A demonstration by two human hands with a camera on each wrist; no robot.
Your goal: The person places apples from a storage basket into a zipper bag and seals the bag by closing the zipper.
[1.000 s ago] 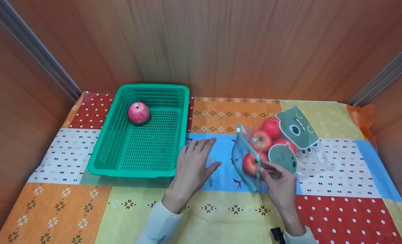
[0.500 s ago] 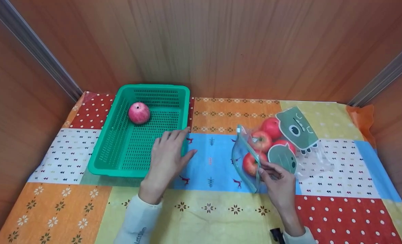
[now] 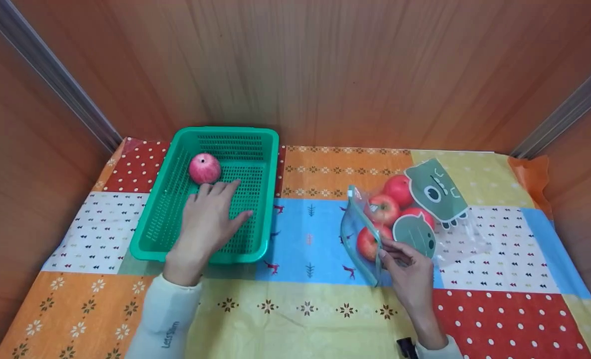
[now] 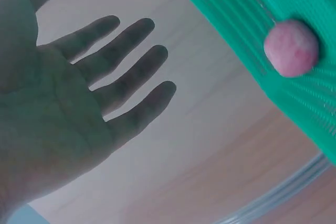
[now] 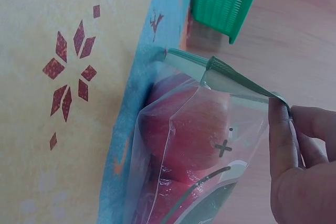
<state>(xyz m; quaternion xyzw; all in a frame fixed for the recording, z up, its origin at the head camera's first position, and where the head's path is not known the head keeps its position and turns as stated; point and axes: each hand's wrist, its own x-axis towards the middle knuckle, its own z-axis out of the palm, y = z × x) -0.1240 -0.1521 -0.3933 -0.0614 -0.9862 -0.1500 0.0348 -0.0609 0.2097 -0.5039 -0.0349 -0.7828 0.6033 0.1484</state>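
"What does the bag point(image 3: 414, 232) look like?"

"Clear plastic, with green creature prints point(image 3: 440, 192) and a green strip point(image 5: 236, 76) along its gaping mouth. At least four red apples point(image 3: 383, 209), paler round their ends, show inside."

"Where is it, and which way does it point?"

"On the cloth-covered table point(image 3: 305, 336), toward the right edge. It lies on its side, long axis roughly along the far edge, mouth to the left edge, closed end to the right."

"And the hands?"

"The right hand point(image 3: 410, 274) pinches the rim of the mouth between thumb and fingers. The left hand point(image 3: 208, 222) is spread and holds nothing, over the basket point(image 3: 274, 199)."

"What about that basket?"

"Green, slotted, rectangular, near the far left corner; its long axis runs toward the far edge. A single pinkish-red fruit point(image 3: 205, 168) sits by its own far left corner, a dark spot facing up."
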